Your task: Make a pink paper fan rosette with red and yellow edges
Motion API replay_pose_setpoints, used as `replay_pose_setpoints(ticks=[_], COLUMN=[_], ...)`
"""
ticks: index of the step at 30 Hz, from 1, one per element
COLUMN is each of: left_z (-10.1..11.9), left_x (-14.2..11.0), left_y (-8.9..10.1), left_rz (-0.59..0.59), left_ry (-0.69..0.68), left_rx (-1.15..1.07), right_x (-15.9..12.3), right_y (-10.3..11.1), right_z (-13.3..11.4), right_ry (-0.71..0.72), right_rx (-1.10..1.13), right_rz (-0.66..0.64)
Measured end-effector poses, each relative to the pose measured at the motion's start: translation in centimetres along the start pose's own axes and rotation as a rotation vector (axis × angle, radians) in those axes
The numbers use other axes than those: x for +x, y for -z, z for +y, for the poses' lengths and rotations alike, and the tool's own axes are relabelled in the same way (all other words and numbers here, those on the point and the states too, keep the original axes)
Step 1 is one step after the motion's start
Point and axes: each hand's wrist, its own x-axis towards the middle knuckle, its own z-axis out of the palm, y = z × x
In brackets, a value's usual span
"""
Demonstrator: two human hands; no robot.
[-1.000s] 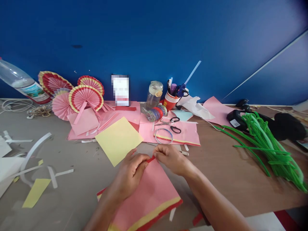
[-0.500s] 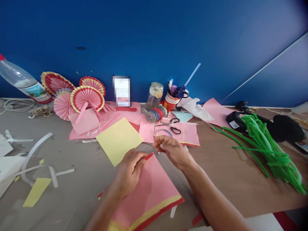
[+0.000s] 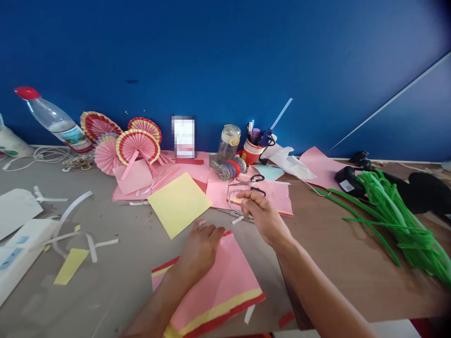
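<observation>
My left hand lies on the far corner of a pink sheet with yellow and red edges, fingers curled loosely and pressing the paper down. My right hand is stretched out past that sheet, fingers apart, over a clear tape ring that lies on a second pink sheet. A small white strip sits just under its fingers. Black-handled scissors lie a little beyond the hand. A yellow sheet lies to the left of both hands.
Pink and red paper fans stand at the back left beside a plastic bottle. A red cup with pens and a clear jar stand at the back. Green tubes lie at right. White paper strips litter the left.
My right hand has let go of the pink sheet's red corner and moved away toward the tape ring. My left hand has flattened onto the sheet. The view has shifted left.
</observation>
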Motion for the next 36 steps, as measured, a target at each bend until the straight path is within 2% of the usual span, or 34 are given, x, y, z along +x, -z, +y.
replay_pose_setpoints(ticks=[2, 5, 7, 12, 18, 22, 25, 28, 32, 36], left_z=[0.3, 0.5, 0.5, 0.5, 0.4, 0.2, 0.1, 0.2, 0.4, 0.7], left_x=[0.1, 0.3, 0.4, 0.8, 1.7, 2.0, 1.9, 1.9, 1.9, 1.9], left_y=[-0.4, -0.7, -0.7, -0.7, -1.0, -0.9, -0.9, -0.7, -0.2, -0.1], left_rz=[0.002, -0.006, -0.018, -0.010, 0.046, 0.026, -0.007, -0.045, -0.088, -0.094], left_ry=[-0.054, -0.140, -0.178, -0.240, -0.225, -0.266, -0.259, -0.223, -0.175, -0.116], left_rx=[0.110, 0.256, 0.314, 0.402, 0.460, 0.456, 0.442, 0.421, 0.390, 0.357], right_x=[-0.3, -0.9, -1.1, -0.4, 0.1, -1.1, -2.3, -3.4, -4.8, -6.0], right_y=[0.4, 0.9, 1.1, 1.2, 0.6, -0.2, -1.0, -1.3, -0.8, 0.0], right_z=[-0.4, -0.2, 0.2, 0.7, 0.2, 0.0, 0.1, 0.4, 1.0, 1.3], right_ry=[0.037, -0.037, -0.064, 0.033, 0.062, 0.250, 0.363, 0.378, 0.420, 0.422], right_rx=[-0.034, -0.105, -0.112, -0.074, -0.122, -0.235, -0.347, -0.471, -0.657, -0.741], right_rz=[-0.004, -0.047, -0.027, -0.008, -0.081, -0.046, -0.147, -0.245, -0.316, -0.302])
